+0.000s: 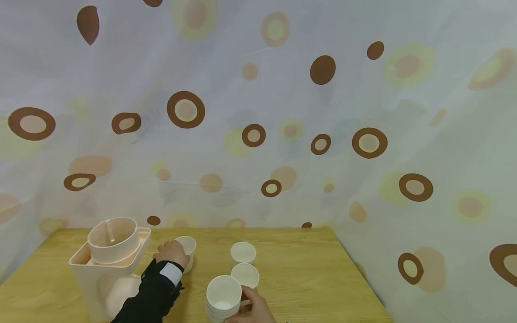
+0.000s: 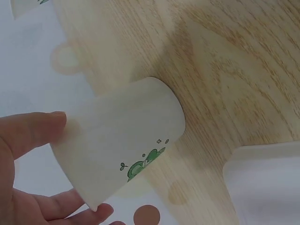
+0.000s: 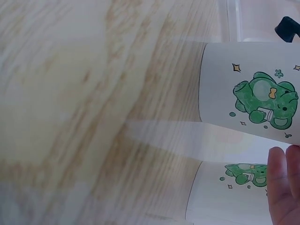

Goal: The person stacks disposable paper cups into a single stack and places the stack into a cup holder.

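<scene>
My left hand holds a lone cup near its rim, beside the beige container; I can't tell whether its base meets the table. My right hand grips the stack of cups — several nested together. Just beyond it stand a nearer cup and a farther cup. Separating them looks partly done, I judge — the nested ones remain.
</scene>
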`<action>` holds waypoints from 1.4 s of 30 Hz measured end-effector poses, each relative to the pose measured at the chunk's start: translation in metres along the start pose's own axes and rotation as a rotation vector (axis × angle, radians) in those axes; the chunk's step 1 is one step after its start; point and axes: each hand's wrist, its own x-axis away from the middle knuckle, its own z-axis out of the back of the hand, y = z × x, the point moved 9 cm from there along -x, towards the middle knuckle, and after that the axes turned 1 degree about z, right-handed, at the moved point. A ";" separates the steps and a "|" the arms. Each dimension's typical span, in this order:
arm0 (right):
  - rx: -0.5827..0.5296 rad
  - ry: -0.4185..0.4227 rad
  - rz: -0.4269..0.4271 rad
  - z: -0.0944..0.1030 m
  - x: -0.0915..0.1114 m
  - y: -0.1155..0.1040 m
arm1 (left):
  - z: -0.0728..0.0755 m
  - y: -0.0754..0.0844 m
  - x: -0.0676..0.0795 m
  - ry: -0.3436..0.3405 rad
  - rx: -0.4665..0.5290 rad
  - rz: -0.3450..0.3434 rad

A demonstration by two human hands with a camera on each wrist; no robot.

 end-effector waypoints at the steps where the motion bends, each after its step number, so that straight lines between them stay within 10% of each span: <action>1: 0.002 -0.002 0.009 0.000 0.000 0.000 | -0.001 -0.001 0.000 0.005 -0.002 -0.003; 20: 0.071 0.002 0.021 0.001 0.000 0.001 | -0.003 -0.010 0.003 -0.057 0.080 -0.002; 42: 0.262 0.052 0.067 0.007 0.001 -0.021 | 0.097 0.068 0.086 0.107 0.285 -0.329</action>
